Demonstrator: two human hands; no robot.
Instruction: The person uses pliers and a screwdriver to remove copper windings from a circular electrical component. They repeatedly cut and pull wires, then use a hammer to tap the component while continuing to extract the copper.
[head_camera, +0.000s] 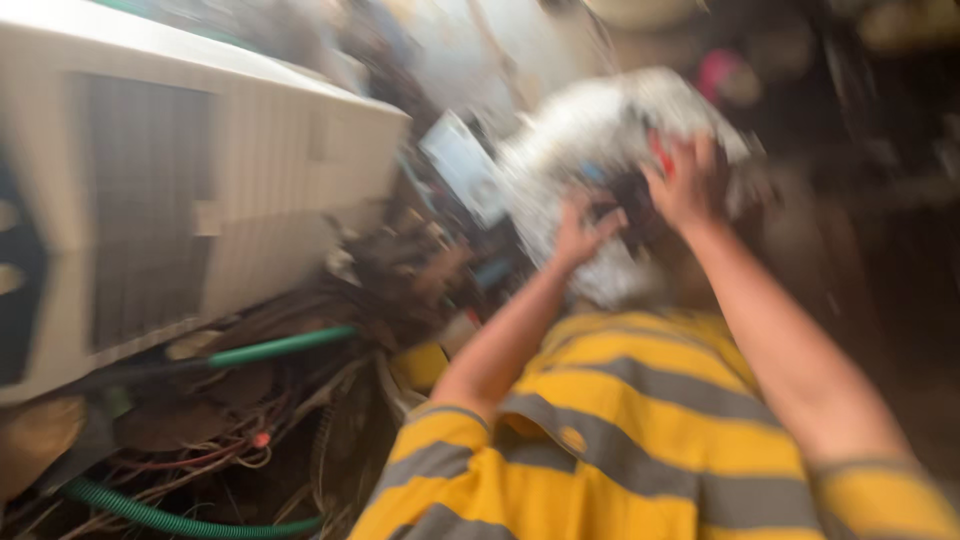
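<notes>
The picture is heavily blurred. Both my arms reach forward from the short sleeves of my yellow and grey striped shirt (640, 430). My left hand (585, 232) and my right hand (686, 186) both grip a crumpled clear plastic bag (590, 130) held up in front of me. The right hand is on the bag's upper right part. The left hand has curled fingers lower down at its middle. Something dark with a bit of red shows between the hands, but I cannot tell what it is.
A big white air cooler (200, 180) with a grille fills the left side. Below it lie green hoses (280, 345), tangled wires (220, 450) and a yellow object (420, 365). Blurred clutter and a pale flat box (462, 165) stand behind.
</notes>
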